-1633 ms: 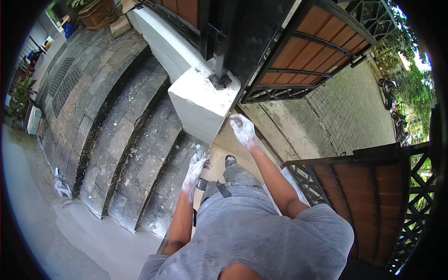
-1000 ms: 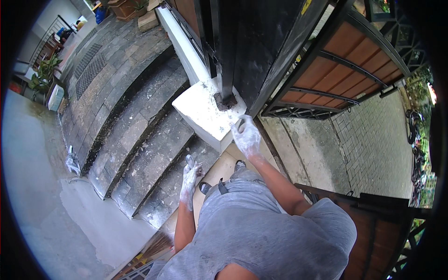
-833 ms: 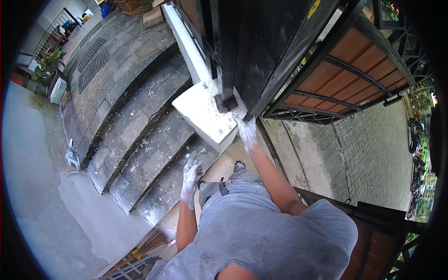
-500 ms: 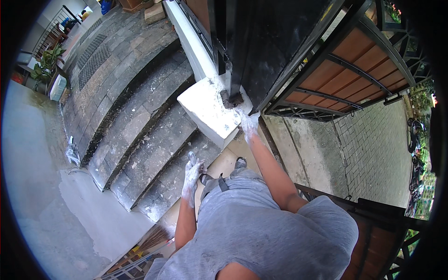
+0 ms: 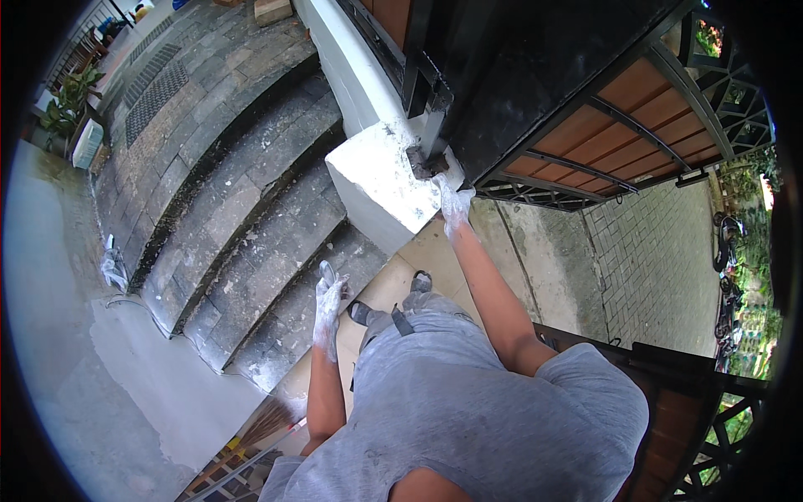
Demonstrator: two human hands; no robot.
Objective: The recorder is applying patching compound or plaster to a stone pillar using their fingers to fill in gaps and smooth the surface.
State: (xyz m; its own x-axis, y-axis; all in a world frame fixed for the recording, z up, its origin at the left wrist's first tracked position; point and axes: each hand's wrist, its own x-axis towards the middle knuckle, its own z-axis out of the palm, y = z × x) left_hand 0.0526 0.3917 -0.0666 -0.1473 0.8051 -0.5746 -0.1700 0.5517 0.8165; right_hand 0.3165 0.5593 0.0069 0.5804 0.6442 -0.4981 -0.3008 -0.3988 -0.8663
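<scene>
My right hand, coated in white, reaches up to the near right corner of a white block. Its fingers are stretched against the block's edge, just below a dark rough hollow where a grey metal post enters the block. Any small thing under those fingers is hidden. My left hand, also smeared white, hangs in front of the lowest step with one finger pointing out and the others loosely bent. I see nothing in it.
Curved stone steps rise on the left. A black gate panel stands beside the post, with a brown-slatted gate to the right. My feet rest on beige tiles. A broom lies at the lower left.
The view has shifted slightly, so the block and post sit a little farther right. My right hand stays at the block's corner. My left hand remains low, its fingers slightly changed.
</scene>
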